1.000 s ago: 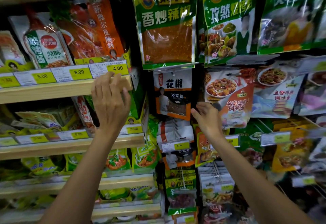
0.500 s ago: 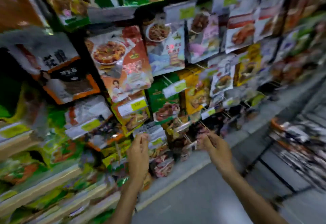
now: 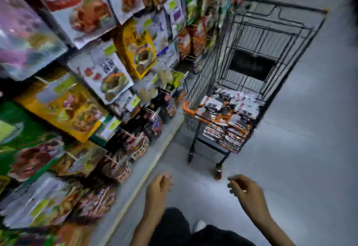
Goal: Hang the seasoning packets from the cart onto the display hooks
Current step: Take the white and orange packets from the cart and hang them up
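Floor (image 3: 300,158): grey, beyond and beneath the fingers (image 3: 238,180).
Trousers (image 3: 174,224): dark, nearer than the fingers.
Shoe (image 3: 199,225): white tip, between trouser legs.

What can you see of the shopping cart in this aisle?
The shopping cart is black wire mesh with an orange handle at its near end. It stands upright on small wheels on the grey floor, close beside the display shelving. Seasoning packets are piled at the handle end. Neither the left hand nor the right hand touches it.
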A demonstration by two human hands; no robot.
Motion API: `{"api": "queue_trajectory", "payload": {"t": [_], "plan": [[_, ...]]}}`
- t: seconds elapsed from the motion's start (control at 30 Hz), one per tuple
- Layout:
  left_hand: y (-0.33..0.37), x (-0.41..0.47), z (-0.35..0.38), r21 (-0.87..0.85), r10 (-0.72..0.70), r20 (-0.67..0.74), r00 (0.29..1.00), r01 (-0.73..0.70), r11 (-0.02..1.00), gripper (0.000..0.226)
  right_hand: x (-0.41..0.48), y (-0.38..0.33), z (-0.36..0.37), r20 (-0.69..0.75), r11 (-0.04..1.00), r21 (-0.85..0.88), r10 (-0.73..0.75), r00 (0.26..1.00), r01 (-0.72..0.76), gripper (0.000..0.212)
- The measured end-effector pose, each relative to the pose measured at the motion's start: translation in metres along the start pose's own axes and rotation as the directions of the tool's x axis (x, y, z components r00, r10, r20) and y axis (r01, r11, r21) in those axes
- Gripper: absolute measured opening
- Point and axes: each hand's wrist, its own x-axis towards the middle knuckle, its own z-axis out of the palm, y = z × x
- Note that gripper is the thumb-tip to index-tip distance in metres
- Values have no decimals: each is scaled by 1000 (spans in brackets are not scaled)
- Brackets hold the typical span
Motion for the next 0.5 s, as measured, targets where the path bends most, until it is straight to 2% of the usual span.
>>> {"api": "queue_trajectory", "payload": {"t": [0.27,0.5], "plan": [[62,89,43,220,101,142,985,-130,967,17,68,2,-24,-136,982,160,127,983,-105,15],[126,208,91,307,174,267,948,-255,917,17,178,-30,-35,-209,978,154,173,962,-143,21]]}}
